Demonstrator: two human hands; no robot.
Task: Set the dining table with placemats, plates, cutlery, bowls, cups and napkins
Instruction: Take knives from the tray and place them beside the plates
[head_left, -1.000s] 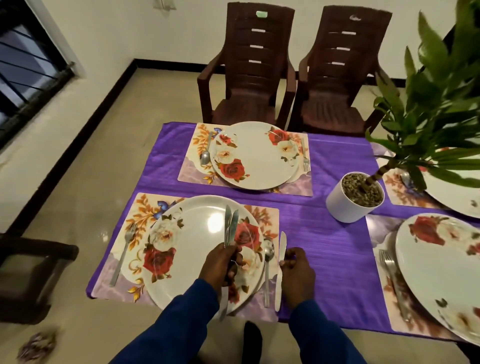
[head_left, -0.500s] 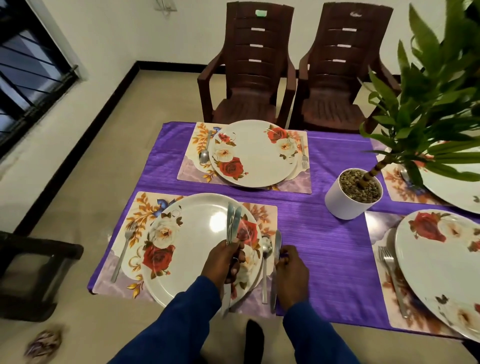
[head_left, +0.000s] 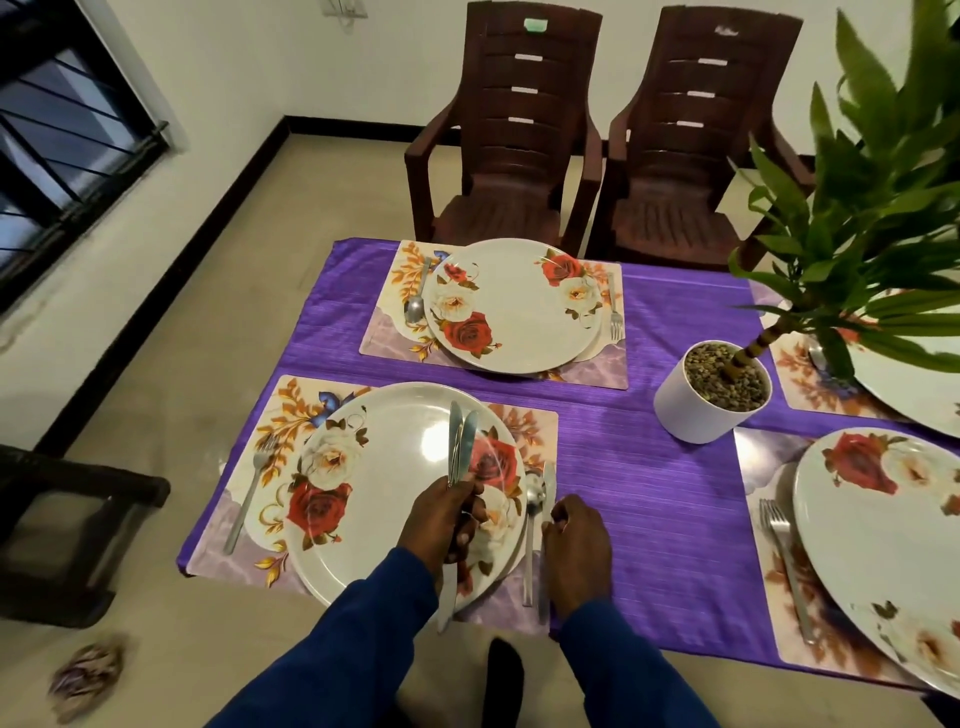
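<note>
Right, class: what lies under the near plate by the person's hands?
A floral placemat shows around the near plate, with the purple tablecloth beneath it. The mat's middle is covered, so anything else under the plate cannot be seen.

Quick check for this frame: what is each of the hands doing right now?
Left hand: grips a bundle of table knives over the plate.
Right hand: pinches a table knife beside the spoon.

You are standing in a home dining room: a table under a purple tablecloth (head_left: 649, 483), floral placemats and plates (head_left: 511, 306), two brown plastic armchairs (head_left: 506, 135), a potted plant (head_left: 711, 389), tiled floor.
</note>
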